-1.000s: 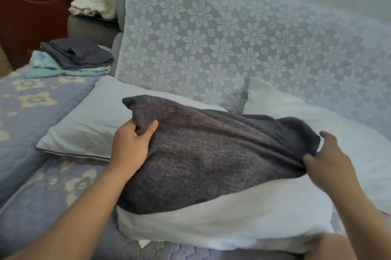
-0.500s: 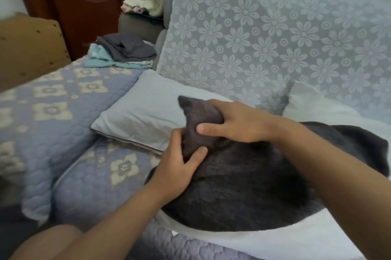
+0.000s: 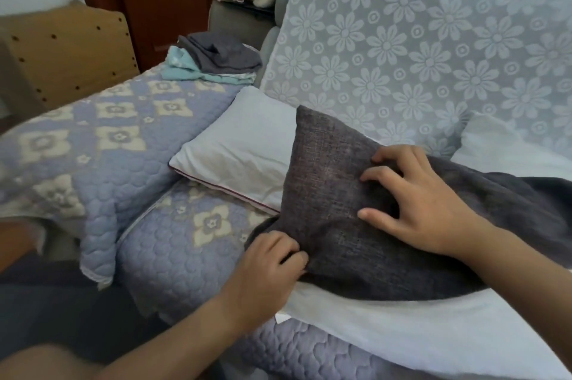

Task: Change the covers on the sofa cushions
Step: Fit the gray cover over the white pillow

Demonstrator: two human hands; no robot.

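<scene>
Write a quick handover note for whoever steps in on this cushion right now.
Left hand pinches the near left corner of the dark grey cover. Right hand presses on top of the cover, fingers spread.
Cover is pulled over most of the white cushion insert; its near edge is still bare.
A second white cushion lies behind. Folded covers are stacked on the sofa.
Left: pull the cover fully on, close it.

I see a dark grey woven cushion cover pulled partway over a white cushion insert, whose near edge sticks out bare along the sofa seat's front edge. The cover's far left corner stands up in a point. A second cushion, pale with a dark red piped edge, lies flat toward the seat's back left corner, tucked partly under the grey cover.
</scene>
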